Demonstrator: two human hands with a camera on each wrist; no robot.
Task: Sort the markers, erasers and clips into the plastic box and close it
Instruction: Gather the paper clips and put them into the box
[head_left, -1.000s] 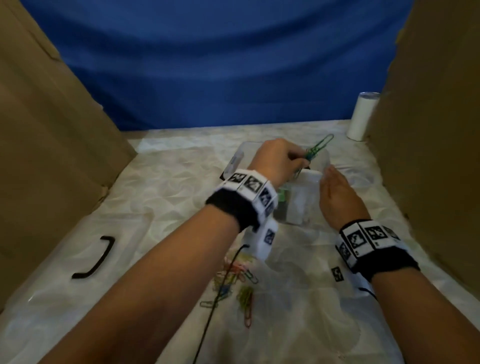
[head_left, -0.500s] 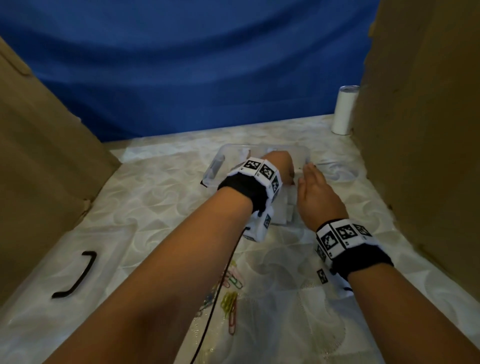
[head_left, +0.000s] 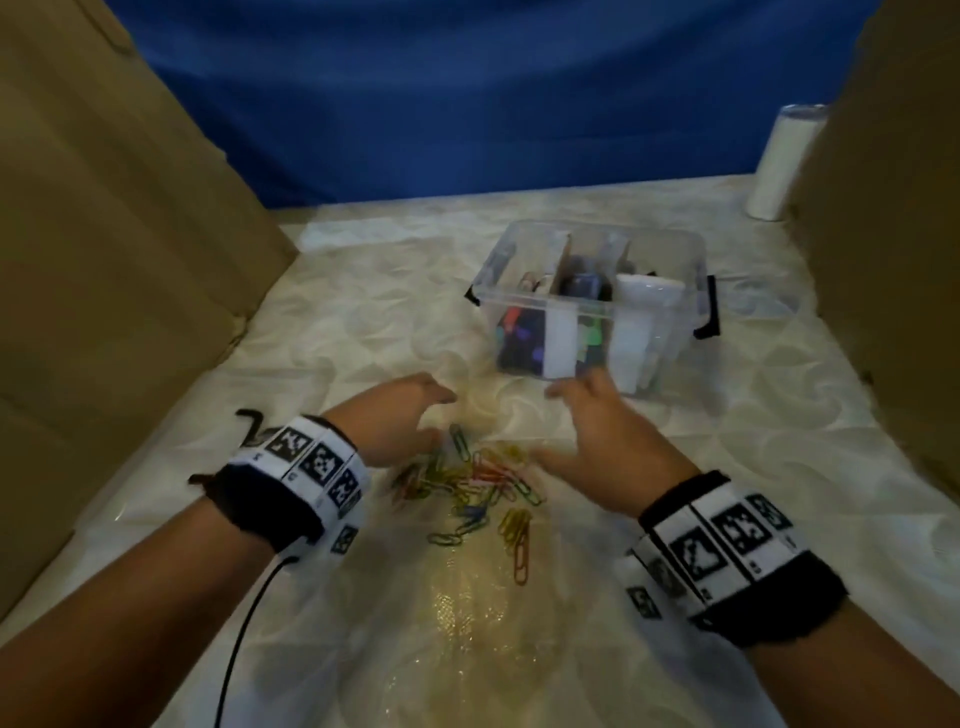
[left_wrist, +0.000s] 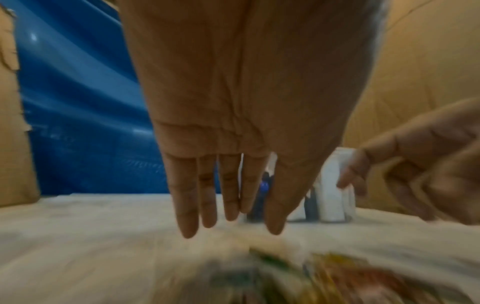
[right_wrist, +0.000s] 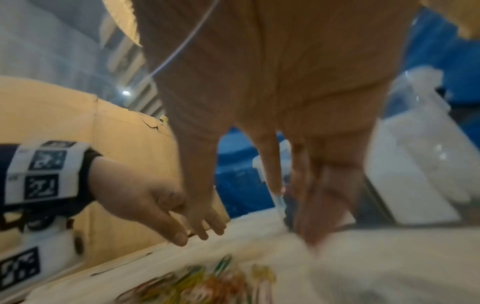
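A clear plastic box (head_left: 670, 244) with black latches stands open at the back of the table, split by white dividers. Markers (head_left: 519, 340) fill its left compartment and white erasers (head_left: 644, 301) lie on the right. A pile of coloured paper clips (head_left: 467, 480) lies loose on the table in front of the box. My left hand (head_left: 400, 421) hovers over the pile's left side, fingers straight and empty (left_wrist: 226, 195). My right hand (head_left: 597, 436) hovers at the pile's right side, just before the box, fingers extended and empty (right_wrist: 298, 185).
Cardboard walls (head_left: 104, 260) close in both sides, with a blue cloth (head_left: 467, 93) behind. A white cylinder (head_left: 779, 166) stands at the back right. A black latch handle (head_left: 249, 421) lies left of my left wrist, on the box's clear lid, which lies flat there.
Both hands have drawn back from the box to the clip pile near me. The green clips that my left hand held over the box are no longer in it.
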